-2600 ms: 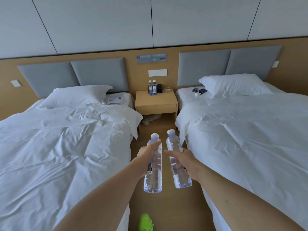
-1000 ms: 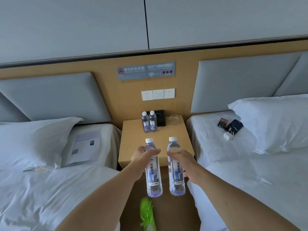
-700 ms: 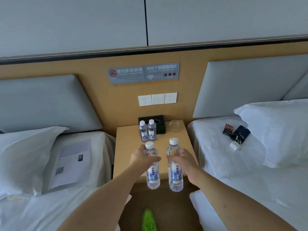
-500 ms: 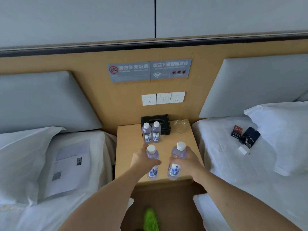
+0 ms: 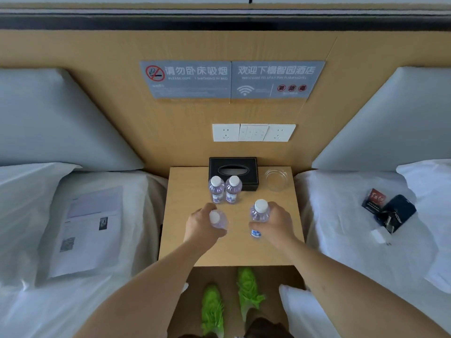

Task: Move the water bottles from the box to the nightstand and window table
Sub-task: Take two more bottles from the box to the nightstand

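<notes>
Each hand grips a water bottle over the nightstand (image 5: 185, 250): left hand (image 5: 202, 226), right hand (image 5: 277, 224). Two bottles (image 5: 225, 192) stand just beyond. Next, likely: lower, release.

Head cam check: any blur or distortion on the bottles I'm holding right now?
Head view: left hand and its bottle are motion-smeared; right hand's bottle reads sharper; wide-angle lens bows the headboards outward; lighting soft, no glare.

Bottle-gripping hands (image 5: 202, 228) over nightstand (image 5: 188, 240)
</notes>
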Demonstrator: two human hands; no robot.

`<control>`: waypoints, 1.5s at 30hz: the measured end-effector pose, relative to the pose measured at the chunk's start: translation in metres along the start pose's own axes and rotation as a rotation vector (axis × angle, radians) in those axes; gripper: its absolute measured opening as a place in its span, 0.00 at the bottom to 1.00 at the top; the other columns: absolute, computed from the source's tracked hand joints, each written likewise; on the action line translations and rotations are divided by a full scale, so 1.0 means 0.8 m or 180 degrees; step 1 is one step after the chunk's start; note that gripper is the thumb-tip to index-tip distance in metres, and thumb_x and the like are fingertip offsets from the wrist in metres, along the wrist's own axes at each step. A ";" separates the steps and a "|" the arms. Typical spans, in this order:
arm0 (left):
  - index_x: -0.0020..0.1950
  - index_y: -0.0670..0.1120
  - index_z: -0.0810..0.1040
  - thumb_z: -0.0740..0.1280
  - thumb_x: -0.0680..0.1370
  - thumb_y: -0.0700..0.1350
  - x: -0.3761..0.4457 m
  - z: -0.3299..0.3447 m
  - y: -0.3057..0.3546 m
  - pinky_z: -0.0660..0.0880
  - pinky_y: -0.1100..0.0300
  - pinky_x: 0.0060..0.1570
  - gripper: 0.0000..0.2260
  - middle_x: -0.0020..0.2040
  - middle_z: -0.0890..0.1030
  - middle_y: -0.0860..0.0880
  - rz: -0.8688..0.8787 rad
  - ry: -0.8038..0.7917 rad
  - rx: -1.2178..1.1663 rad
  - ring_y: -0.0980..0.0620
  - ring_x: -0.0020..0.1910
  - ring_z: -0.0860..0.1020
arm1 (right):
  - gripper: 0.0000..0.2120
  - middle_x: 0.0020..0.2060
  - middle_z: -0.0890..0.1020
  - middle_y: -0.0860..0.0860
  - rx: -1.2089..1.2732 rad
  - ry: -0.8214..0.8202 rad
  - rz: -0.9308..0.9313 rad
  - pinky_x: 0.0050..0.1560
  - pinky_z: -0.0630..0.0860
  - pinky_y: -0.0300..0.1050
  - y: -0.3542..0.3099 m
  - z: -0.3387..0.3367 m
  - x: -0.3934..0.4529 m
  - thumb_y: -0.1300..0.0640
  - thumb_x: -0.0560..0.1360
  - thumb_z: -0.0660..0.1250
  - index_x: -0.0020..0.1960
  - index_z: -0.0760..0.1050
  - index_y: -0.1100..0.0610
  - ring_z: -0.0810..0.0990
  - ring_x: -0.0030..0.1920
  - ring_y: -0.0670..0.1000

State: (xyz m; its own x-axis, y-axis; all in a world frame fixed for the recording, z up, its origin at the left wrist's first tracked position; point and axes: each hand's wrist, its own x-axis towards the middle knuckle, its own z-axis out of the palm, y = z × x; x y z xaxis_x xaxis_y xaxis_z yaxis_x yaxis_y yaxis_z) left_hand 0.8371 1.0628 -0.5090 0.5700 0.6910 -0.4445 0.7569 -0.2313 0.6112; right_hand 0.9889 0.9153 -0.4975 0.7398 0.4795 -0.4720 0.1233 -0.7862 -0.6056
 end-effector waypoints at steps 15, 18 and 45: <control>0.61 0.52 0.71 0.77 0.69 0.42 0.085 0.053 0.025 0.80 0.50 0.46 0.24 0.48 0.82 0.49 -0.0454 0.0247 -0.0177 0.44 0.48 0.80 | 0.23 0.45 0.80 0.46 0.0160 0.0011 0.0252 0.47 0.74 0.44 0.011 0.032 0.139 0.58 0.65 0.81 0.58 0.78 0.52 0.79 0.47 0.53; 0.63 0.50 0.70 0.77 0.70 0.41 0.096 0.059 0.029 0.80 0.48 0.49 0.26 0.50 0.82 0.47 -0.0485 0.0311 -0.0219 0.43 0.49 0.80 | 0.22 0.43 0.79 0.45 0.0284 0.0073 0.0249 0.40 0.69 0.40 0.012 0.038 0.150 0.59 0.64 0.81 0.54 0.76 0.48 0.77 0.44 0.50; 0.51 0.51 0.64 0.75 0.71 0.38 0.098 0.105 0.020 0.63 0.56 0.41 0.21 0.45 0.70 0.55 -0.0697 0.1111 -0.0738 0.47 0.44 0.71 | 0.26 0.47 0.81 0.45 0.0744 0.0238 0.0255 0.47 0.70 0.40 0.020 0.077 0.171 0.58 0.66 0.81 0.60 0.74 0.53 0.80 0.48 0.52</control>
State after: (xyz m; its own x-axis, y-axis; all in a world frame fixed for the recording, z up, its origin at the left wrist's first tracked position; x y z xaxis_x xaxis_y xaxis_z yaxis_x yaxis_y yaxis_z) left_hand 0.9207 1.0556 -0.5886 0.2334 0.9046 -0.3567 0.7334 0.0771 0.6754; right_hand 1.0514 0.9925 -0.6110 0.7889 0.3823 -0.4811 -0.0877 -0.7049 -0.7039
